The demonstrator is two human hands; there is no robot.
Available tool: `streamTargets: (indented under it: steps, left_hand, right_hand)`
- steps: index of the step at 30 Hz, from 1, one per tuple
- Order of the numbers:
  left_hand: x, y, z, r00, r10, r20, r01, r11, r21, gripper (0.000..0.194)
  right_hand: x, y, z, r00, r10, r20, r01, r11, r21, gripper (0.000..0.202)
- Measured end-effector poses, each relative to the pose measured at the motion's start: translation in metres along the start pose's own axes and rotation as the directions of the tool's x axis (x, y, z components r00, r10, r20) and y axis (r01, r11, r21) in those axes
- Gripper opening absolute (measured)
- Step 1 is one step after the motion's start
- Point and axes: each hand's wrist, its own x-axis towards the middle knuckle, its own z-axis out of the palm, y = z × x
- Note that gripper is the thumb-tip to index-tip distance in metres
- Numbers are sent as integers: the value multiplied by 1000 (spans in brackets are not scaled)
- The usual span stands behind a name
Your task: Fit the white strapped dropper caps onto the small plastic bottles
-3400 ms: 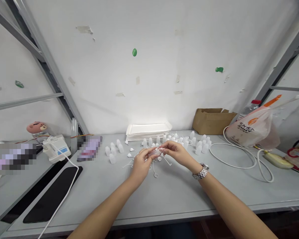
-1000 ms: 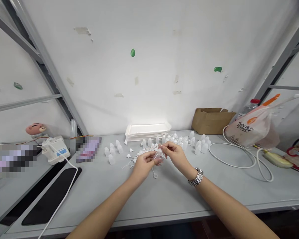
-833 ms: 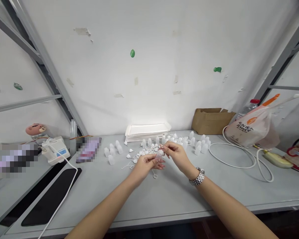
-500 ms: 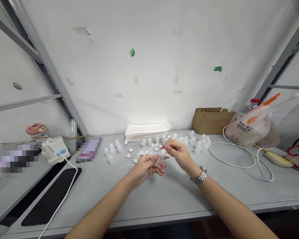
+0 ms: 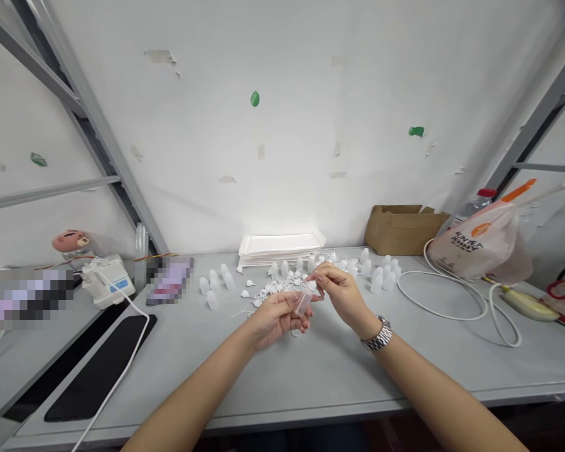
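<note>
Near the middle of the desk, my left hand [image 5: 274, 321] is closed round a small translucent plastic bottle [image 5: 303, 306], tilted with its mouth up and to the right. My right hand [image 5: 341, 290] pinches a white cap [image 5: 311, 286] at the bottle's mouth; whether it is seated there I cannot tell. Behind the hands lies a loose heap of white caps [image 5: 275, 287] with ring straps. Several like bottles [image 5: 212, 300] stand to the left, and another group of bottles [image 5: 376, 284] stands to the right.
A stack of white trays [image 5: 282, 246] rests against the wall, with an open cardboard box [image 5: 405, 232] right of it. Further right are a white cable [image 5: 445, 317] and a plastic bag [image 5: 475, 248]. At left lie a black pad [image 5: 101, 370], a white adapter [image 5: 108, 282] and a blurred-out phone-like object [image 5: 172, 280].
The view has shifted slightly, so the whole scene sits a little further right. Both hands keep nearly the same pose at the bottle and cap.
</note>
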Motion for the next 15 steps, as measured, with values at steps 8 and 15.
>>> streamTargets:
  steps: [8, 15]
  left_hand:
    - [5, -8, 3, 959, 207, -196, -133, 933, 335, 34]
    - [6, -22, -5, 682, 677, -276, -28, 402, 915, 25]
  right_hand:
    - [6, -4, 0, 983, 133, -126, -96, 960, 263, 26]
    - [9, -4, 1, 909, 418, -14, -361, 801, 478, 25]
